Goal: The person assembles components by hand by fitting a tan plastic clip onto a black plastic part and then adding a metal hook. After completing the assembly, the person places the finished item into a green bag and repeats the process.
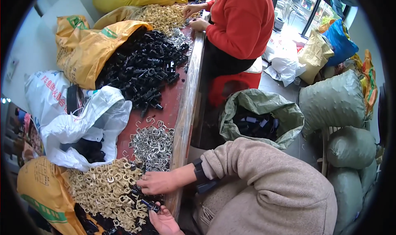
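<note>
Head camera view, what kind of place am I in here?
Probably a small hand-assembly workshop. A long bench is heaped with black plastic parts and metal clips, bulging sacks line the floor, and a co-worker in a red sweater sorts parts further along.

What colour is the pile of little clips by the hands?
Pale gold clips, seen best in the head view.
</note>
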The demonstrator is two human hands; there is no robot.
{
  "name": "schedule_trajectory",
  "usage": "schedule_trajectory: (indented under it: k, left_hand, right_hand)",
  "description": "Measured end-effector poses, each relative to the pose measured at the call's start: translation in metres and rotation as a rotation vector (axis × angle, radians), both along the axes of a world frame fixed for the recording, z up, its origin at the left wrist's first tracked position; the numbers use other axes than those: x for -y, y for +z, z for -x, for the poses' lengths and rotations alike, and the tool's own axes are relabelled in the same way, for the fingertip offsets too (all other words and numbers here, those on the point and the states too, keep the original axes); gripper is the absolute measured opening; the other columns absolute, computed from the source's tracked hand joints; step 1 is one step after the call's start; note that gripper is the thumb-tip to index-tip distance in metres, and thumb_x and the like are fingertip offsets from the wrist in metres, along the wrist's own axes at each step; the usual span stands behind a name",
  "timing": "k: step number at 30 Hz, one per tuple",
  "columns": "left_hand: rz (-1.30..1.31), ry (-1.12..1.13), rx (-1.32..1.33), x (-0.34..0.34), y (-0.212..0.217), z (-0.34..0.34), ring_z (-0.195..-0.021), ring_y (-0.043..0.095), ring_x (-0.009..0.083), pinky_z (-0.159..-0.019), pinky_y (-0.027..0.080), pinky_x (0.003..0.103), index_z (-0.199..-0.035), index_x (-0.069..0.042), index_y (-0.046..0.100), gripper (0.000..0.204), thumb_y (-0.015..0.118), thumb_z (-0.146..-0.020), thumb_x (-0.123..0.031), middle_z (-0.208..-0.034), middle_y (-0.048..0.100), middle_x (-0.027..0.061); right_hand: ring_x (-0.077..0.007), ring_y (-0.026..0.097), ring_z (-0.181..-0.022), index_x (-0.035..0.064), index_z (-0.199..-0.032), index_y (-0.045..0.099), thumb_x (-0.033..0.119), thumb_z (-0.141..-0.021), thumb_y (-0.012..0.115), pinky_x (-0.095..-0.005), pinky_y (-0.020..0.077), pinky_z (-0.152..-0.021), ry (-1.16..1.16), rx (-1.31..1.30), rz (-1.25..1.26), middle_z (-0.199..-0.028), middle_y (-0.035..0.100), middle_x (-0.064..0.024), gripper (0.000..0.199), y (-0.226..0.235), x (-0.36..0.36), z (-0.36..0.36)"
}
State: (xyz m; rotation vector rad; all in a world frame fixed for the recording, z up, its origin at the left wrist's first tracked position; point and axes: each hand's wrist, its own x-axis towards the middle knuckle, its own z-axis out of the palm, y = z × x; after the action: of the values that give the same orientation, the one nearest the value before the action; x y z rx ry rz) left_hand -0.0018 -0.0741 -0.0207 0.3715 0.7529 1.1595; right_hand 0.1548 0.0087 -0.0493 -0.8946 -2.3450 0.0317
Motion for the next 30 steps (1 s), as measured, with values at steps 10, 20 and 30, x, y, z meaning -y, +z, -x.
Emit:
schedule_trajectory:
  k: [10, 20, 30]
  left_hand:
    - [-0.032, 0.033, -0.038, 0.001, 0.005, -0.003, -0.076, 0.054, 0.0217, -0.068, 0.045, 0.028, -0.087, 0.002, 0.055, 0.015, 0.047, -0.082, -0.011, -0.085, 0.058, 0.0124]
    - [0.008, 0.143, -0.131, 0.005, -0.004, -0.005, -0.074, 0.055, 0.0199, -0.062, 0.047, 0.027, -0.090, 0.003, 0.050, 0.016, 0.049, -0.081, -0.011, -0.086, 0.056, 0.0129]
    - [-0.017, 0.042, -0.189, -0.002, 0.002, -0.012, -0.075, 0.057, 0.0165, -0.068, 0.047, 0.024, -0.098, 0.002, 0.049, 0.022, 0.050, -0.080, -0.009, -0.090, 0.057, 0.0109]
  right_hand:
    - [-0.0301, 0.050, -0.063, 0.0023, -0.084, 0.040, 0.013, -0.069, 0.047, -0.0381, 0.0415, -0.054, 0.035, -0.223, 0.240, -0.080, 0.041, -0.0134, 0.020, 0.003, 0.002, -0.009]
    - [-0.0313, 0.048, -0.068, 0.0033, -0.076, 0.045, 0.012, -0.073, 0.053, -0.0374, 0.0403, -0.058, 0.090, -0.551, 0.415, -0.074, 0.042, -0.0129, 0.013, 0.008, 0.013, -0.030]
    - [-0.0081, 0.047, -0.061, 0.0031, -0.086, 0.046, 0.019, -0.084, 0.047, -0.0209, 0.0383, -0.053, 0.218, -1.146, 1.365, -0.079, 0.050, -0.0039, 0.016, 0.028, 0.017, -0.036]
